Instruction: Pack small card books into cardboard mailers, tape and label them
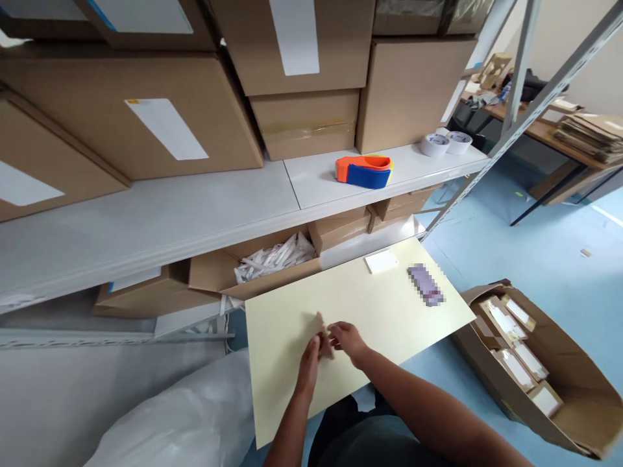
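Over the pale yellow tabletop (285, 389), both hands are closed on a small brown folded cardboard piece (320, 320). My left hand (307, 364) pinches its near left side. My right hand (346, 338) grips it from the right, its fingertips partly hidden behind the card. The cardboard stands tilted, seen almost edge-on, so its full shape does not show. Farther back on the same tabletop lie a white card-like pad (381, 261) and a blurred purple rectangular item (426, 284).
Behind the table, a grey shelf (214, 204) carries large cartons (189, 117), an orange-and-blue tape dispenser (364, 171) and white tape rolls (435, 144). Below sits an open carton of white packets (276, 258). An open carton with small boxes (516, 353) stands at right, a white bag (195, 415) at left.
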Tool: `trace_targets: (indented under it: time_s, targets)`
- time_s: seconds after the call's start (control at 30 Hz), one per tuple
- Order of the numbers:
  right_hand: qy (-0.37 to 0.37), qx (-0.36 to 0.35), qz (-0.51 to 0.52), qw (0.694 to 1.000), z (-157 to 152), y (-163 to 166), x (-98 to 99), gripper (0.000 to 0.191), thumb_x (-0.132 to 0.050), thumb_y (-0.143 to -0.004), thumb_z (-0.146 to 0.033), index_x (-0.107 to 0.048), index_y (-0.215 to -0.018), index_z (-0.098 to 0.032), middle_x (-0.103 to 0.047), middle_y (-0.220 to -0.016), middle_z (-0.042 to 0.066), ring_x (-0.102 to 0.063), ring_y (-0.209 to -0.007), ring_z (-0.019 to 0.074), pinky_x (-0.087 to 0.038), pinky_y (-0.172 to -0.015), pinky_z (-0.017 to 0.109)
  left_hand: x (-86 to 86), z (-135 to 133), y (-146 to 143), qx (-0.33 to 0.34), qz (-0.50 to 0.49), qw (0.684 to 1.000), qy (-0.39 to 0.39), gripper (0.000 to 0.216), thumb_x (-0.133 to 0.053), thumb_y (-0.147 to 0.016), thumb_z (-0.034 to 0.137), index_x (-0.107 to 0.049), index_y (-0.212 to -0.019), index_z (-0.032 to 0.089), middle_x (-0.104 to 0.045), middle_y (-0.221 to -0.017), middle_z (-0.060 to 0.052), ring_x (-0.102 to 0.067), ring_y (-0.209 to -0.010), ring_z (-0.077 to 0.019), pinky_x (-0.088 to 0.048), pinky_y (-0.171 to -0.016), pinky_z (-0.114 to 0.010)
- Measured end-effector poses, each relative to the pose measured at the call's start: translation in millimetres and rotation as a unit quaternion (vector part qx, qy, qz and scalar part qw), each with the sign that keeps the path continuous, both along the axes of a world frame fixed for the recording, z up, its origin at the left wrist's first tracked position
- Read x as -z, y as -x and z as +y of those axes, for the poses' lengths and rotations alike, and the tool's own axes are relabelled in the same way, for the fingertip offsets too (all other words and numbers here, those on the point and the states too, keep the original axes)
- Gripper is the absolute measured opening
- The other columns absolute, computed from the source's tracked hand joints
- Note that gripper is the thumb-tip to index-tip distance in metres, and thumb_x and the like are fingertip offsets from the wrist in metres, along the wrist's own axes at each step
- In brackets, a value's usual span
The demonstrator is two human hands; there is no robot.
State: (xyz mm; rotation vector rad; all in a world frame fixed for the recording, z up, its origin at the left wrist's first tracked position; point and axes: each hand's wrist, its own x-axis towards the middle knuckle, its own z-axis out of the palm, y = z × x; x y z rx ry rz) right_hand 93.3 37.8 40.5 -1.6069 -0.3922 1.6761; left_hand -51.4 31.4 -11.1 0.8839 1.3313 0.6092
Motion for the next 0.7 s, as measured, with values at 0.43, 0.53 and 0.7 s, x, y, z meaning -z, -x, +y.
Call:
trace_targets:
  time_s: [0.43,0.53,0.7]
  targets:
    - [0.047,-0.019,0.006,0.999,-7.5,-14.9,-4.6,0.021,-0.072,-0.078,-0.035,-0.066,-0.085,-0.016,-0.067,-0.079,0.003,-0.061,-0.062,0.0133,-0.045,-0.062,0.028,28.9,-18.4,61.0,0.290,0.465,0.752,-0.366,0.063,-0.057,-0.090,0.031,-0.044,-0.152,0.025,-0.031,-0.165,-0.013,-0.026,-0.152,-0.0350,-0.028,-0.119,-0.055]
    - [0.030,-0.018,0.006,0.999,-2.1,-24.2,-16.6,0.027,-0.073,-0.077,-0.040,-0.068,-0.090,-0.017,-0.069,-0.087,0.005,-0.064,-0.070,0.0146,-0.048,-0.068,0.029,35.7,6.0,72.2,0.290,0.531,0.709,-0.361,0.061,-0.053,-0.094,0.032,-0.043,-0.153,0.026,-0.028,-0.166,-0.012,-0.025,-0.152,-0.0378,-0.028,-0.118,-0.057]
    - [-0.006,-0.006,-0.003,1.000,5.3,-39.2,-54.2,0.039,-0.077,-0.073,-0.049,-0.072,-0.096,-0.018,-0.072,-0.095,0.008,-0.068,-0.082,0.0198,-0.052,-0.083,0.037,35.3,86.1,116.9,0.262,0.568,0.714,-0.315,0.061,-0.056,-0.092,0.037,-0.045,-0.151,0.024,-0.033,-0.164,-0.012,-0.030,-0.150,-0.0351,-0.030,-0.120,-0.050]
